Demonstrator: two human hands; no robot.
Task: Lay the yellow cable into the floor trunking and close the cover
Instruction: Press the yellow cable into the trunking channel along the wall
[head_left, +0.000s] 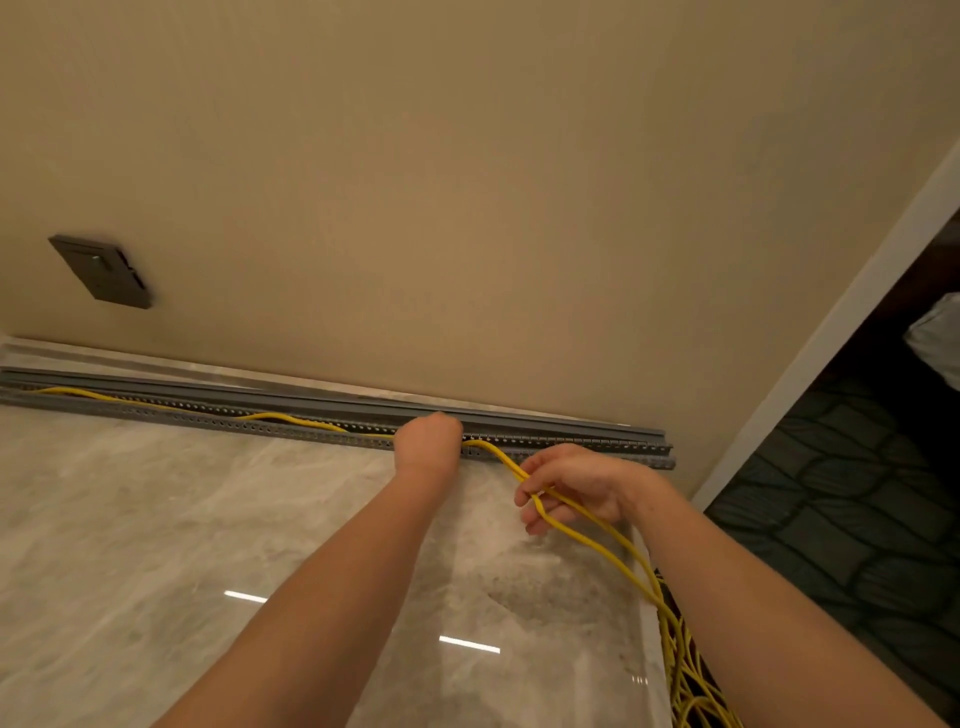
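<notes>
Head view: the cable (291, 419) is laid along the trunking (571, 448), left to right. It is pressed in by the fisted left hand (427, 440); the slack is pinched by the right hand (571, 486).

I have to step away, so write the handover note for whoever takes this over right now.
Left hand: at the open trunking, pressing the yellow cable in.
Right hand: holds the slack strands above the marble floor.
Done: cable lies in the channel from the far left up to the left hand.
Left: lay in the stretch to the right end; more cable is heaped at lower right. Close the cover.
</notes>
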